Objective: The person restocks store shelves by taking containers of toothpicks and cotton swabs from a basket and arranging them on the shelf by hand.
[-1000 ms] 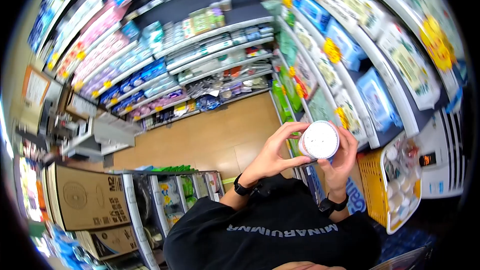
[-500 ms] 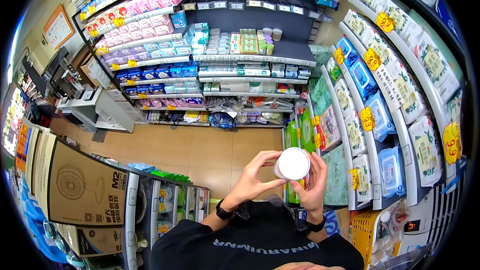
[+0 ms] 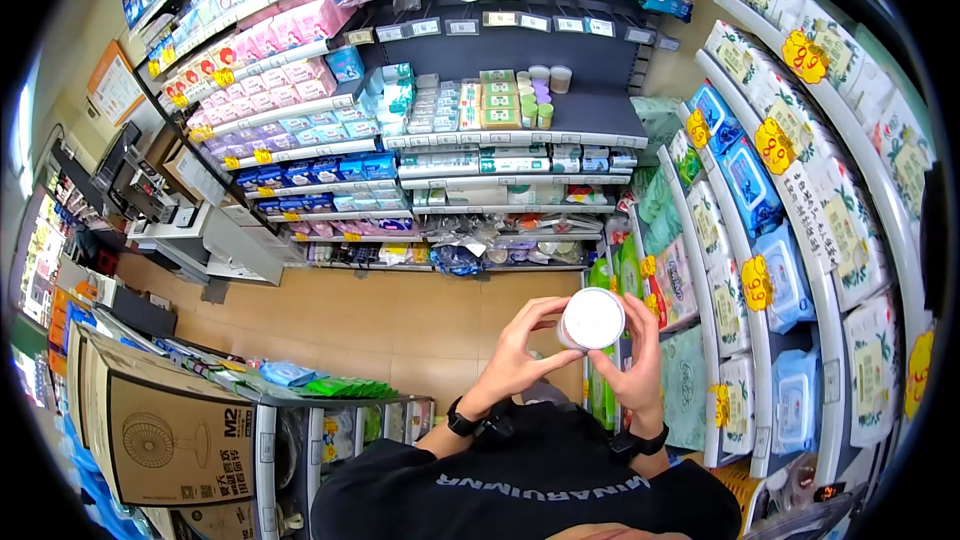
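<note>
Between my two hands, in front of my chest, is a round tub with a white lid (image 3: 594, 319). My left hand (image 3: 522, 352) curves around its left side, fingers and thumb against it. On the other side my right hand (image 3: 636, 358) grips it the same way, thumb at the lower edge. The lid faces up toward me, and most of the tub's side is hidden below it. Dark bands circle both wrists.
Ahead stands a shelf (image 3: 520, 138) with small boxes and several capped containers (image 3: 536, 90). Tissue packs (image 3: 846, 230) and blue wipes packs (image 3: 797, 392) fill the right-hand shelves. At lower left is a cardboard fan box (image 3: 180, 435). Tiled floor (image 3: 450, 315) lies between.
The view has shifted forward, toward the far shelf. Both hands still hold the tub at about the same height, now slightly further right in view.
</note>
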`<state>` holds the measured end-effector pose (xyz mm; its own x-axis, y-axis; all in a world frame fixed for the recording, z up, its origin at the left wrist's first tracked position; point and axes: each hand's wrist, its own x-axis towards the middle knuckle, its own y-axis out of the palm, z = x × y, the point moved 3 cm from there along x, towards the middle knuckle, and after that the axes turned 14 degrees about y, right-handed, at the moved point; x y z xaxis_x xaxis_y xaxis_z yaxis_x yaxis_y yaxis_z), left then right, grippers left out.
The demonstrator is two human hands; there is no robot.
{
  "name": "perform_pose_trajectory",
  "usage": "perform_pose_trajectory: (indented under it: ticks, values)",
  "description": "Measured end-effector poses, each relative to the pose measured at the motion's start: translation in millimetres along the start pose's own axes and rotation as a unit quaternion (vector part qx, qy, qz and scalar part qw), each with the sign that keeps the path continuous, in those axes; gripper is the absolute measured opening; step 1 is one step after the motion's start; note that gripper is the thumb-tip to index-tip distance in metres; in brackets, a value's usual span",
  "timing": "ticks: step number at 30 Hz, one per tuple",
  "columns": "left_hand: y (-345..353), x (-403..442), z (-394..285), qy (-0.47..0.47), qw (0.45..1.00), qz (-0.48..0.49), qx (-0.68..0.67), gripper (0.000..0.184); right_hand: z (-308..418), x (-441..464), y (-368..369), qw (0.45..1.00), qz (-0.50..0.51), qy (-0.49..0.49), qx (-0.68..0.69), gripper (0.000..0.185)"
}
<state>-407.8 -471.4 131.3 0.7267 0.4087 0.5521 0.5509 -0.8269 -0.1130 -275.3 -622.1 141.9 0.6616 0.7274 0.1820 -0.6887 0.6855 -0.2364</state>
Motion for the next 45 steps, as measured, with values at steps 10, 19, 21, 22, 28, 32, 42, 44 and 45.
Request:
perform_pose_trajectory:
  ticks: [10,19,21,22,28,32,42,44,45]
  values:
    - [12,108,65,0.001,0.999,-0.001,0.037,0.069,-24,120,-34,1.000,-0.005,-0.007,-0.012,0.081]
    - [23,154,121,-0.020,0.999,-0.018,0.040,0.066,-52,190,-51,0.999,0.027,0.023,-0.035,0.082]
    - [14,160,133,-0.022,0.998,-0.031,0.040,0.066,-61,207,-44,0.998,0.040,0.021,-0.036,0.083]
    - [11,162,139,-0.029,0.998,-0.033,0.038,0.067,-66,215,-40,0.998,0.045,0.025,-0.033,0.083]
    - [-5,191,169,-0.042,0.996,-0.066,0.031,0.068,-76,267,-28,0.997,0.062,0.019,-0.030,0.081]
    - [-15,225,196,-0.036,0.996,-0.086,0.002,0.066,-83,310,-29,0.997,0.072,0.007,0.001,0.076]
    - [-47,341,240,-0.038,0.996,-0.079,-0.001,0.054,-100,441,-31,0.983,0.092,0.075,0.138,0.055]
    - [-53,358,254,-0.018,0.997,-0.071,-0.004,0.053,-103,461,-31,0.981,0.082,0.082,0.153,0.055]
    - [-56,366,258,-0.047,0.996,-0.072,-0.004,0.051,-105,470,-32,0.982,0.085,0.082,0.150,0.056]
